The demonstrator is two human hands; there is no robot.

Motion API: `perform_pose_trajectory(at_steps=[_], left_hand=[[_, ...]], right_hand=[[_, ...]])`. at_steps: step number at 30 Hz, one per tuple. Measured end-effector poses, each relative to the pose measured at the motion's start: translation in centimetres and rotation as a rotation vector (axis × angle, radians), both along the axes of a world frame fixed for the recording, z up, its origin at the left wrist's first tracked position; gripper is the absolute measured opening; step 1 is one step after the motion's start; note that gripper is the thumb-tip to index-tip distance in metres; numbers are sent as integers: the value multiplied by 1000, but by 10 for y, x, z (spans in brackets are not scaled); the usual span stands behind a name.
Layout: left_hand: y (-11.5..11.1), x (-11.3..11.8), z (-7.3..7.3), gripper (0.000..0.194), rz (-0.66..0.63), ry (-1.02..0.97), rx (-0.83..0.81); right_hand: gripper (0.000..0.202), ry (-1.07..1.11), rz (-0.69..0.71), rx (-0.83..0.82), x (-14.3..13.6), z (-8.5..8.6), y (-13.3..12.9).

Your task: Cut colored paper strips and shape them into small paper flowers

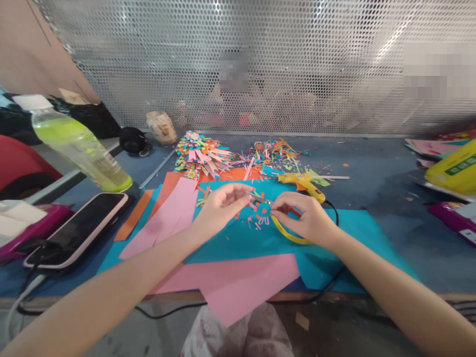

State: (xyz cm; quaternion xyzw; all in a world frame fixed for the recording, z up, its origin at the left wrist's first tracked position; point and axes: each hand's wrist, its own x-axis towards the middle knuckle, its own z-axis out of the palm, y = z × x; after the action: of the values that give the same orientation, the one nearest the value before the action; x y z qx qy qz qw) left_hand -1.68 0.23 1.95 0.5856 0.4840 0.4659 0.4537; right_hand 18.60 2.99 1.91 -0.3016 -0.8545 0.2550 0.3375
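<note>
A pair of scissors [288, 237] with yellow and red handles is in my right hand [303, 215], whose fingers are closed around them. Its metal blades point left, toward my left hand [228, 203]. There the thumb and fingertips meet in a pinch by the blade tips; what lies between them is too small to make out. Below both hands, small pink and orange paper cuttings [260, 220] are scattered on a blue paper sheet [230, 243]. Just behind my right hand lies a yellow glue gun [303, 183].
Pink paper [249, 275] overhangs the table's front edge. A pile of paper flowers [201, 153] and shredded scraps [275, 151] stand at the back. On the left are a phone [80, 228] and a tilted bottle [84, 148]. A yellow packet [453, 166] lies far right.
</note>
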Motion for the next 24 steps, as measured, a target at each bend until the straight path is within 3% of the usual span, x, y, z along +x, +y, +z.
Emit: perform_pose_trajectory(at_steps=[6, 10, 15, 24], left_hand=[[4, -3, -4, 25, 76, -43, -35], [4, 3, -11, 28, -24, -125, -82], [2, 10, -22, 31, -134, -172, -134], [2, 8, -17, 25, -71, -89, -56]], right_hand=[[13, 160, -87, -276, 0, -4, 8], [19, 233, -105, -428, -4, -6, 9], [23, 221, -107, -429, -8, -7, 6], [20, 135, -80, -386, -5, -6, 5]])
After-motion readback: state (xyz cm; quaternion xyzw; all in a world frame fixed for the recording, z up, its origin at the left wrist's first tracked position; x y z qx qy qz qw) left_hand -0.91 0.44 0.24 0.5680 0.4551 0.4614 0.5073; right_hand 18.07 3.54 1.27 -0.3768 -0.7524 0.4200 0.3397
